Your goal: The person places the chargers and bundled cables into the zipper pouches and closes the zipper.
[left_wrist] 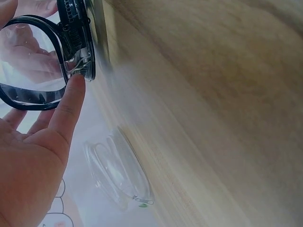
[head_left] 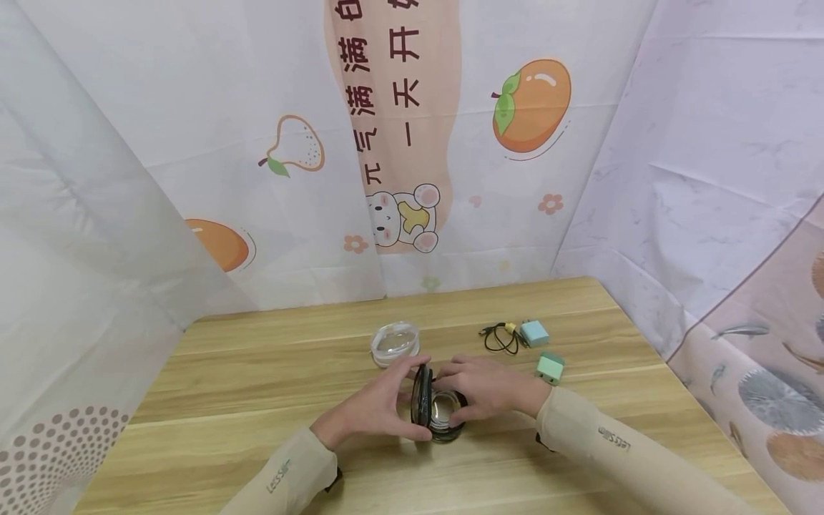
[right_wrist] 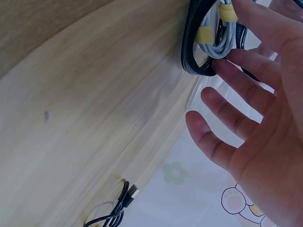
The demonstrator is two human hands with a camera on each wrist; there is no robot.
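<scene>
A round case with a black rim [right_wrist: 189,38] stands on the table between both hands, its clear lid [left_wrist: 33,54] raised upright. My left hand [head_left: 380,404] holds this lid, thumb at the near edge and fingers at the far edge; one fingertip touches the hinge side. Inside the case lies a coiled light-grey cable [right_wrist: 218,35] with yellow ties. My right hand [head_left: 486,386] reaches over the case from the right. Its thumb and index finger are at the coil, while the other fingers spread loosely beside the rim.
Behind the left hand sits another clear round case [head_left: 395,343] with a white rim. Toward the back right are a small black cable [head_left: 501,338], a blue charger plug [head_left: 534,332] and a green one [head_left: 550,368]. Patterned cloth [head_left: 309,265] hangs behind the wooden table [head_left: 244,372].
</scene>
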